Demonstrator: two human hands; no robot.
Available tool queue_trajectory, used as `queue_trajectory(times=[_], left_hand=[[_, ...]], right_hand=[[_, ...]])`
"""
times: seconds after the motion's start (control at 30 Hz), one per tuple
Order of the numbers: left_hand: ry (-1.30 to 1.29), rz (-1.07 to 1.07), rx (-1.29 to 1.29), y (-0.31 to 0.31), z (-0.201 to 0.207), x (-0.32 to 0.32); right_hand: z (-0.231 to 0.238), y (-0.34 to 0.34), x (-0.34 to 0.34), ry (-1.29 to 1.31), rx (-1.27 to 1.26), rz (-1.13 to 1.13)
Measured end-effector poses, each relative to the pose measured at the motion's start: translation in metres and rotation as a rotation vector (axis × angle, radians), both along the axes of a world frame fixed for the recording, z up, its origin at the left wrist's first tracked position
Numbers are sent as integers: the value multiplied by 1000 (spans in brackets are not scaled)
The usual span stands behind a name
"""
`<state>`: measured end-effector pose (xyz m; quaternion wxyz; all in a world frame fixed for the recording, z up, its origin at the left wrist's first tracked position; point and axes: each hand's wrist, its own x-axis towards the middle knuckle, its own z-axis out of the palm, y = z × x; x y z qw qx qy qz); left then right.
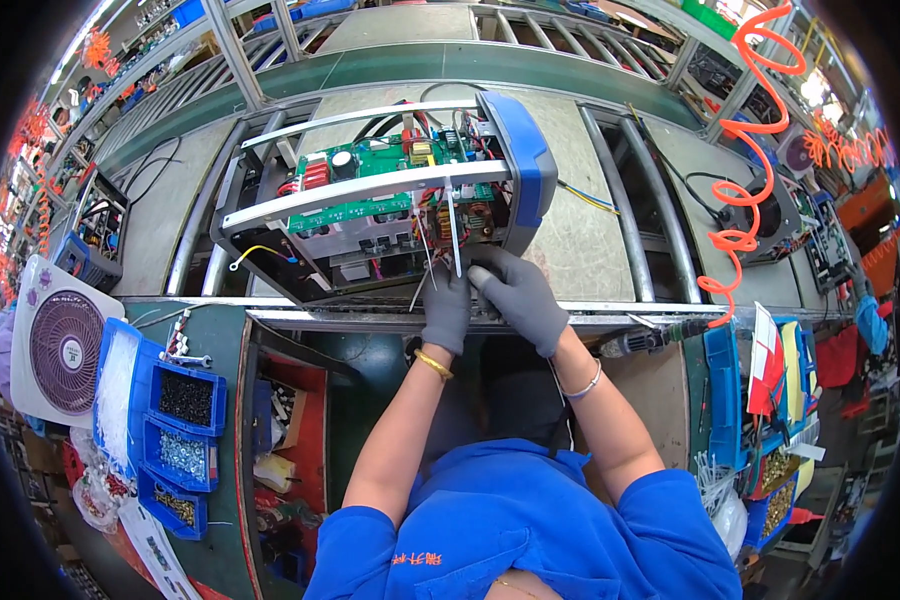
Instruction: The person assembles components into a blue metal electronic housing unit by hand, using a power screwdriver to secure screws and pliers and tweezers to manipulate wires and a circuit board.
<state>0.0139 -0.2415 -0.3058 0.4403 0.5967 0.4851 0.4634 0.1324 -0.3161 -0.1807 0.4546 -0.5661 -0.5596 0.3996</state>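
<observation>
Blue sleeves nearest. Left hand (446, 308), right hand (518, 290), grey gloves, fingers pinching white cable tie (453, 232) at near edge of open machine (390, 200) on table (590, 240). Tie light, springy, slippery: grip tail. Circuit board (370, 165) fragile.

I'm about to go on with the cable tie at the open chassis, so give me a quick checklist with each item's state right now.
1. Left hand at the near edge of the chassis: ok.
2. Right hand beside it, thumb up near the white cable tie: ok.
3. Tie upright against the cross bar: ok.
4. Which hand's grip holds the tie: cannot tell.
5. Tie looped around wires: cannot tell.
6. Green board uncovered by hands: ok.
</observation>
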Motion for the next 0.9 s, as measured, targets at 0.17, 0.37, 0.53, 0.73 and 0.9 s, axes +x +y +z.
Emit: queue_trajectory(times=[0.17,0.37,0.53,0.73,0.9], left_hand=[[54,47,113,-10,24,-6],[112,38,134,-17,49,-8],[247,64,141,-12,45,-11],[327,83,186,-7,25,-13],[484,21,70,-10,35,-12]], right_hand=[[3,4,-11,-338,95,-74],[10,14,-5,-492,87,-11],[7,7,-11,-628,239,-98],[11,11,-16,-879,301,-27],[13,21,-16,-1047,94,49]])
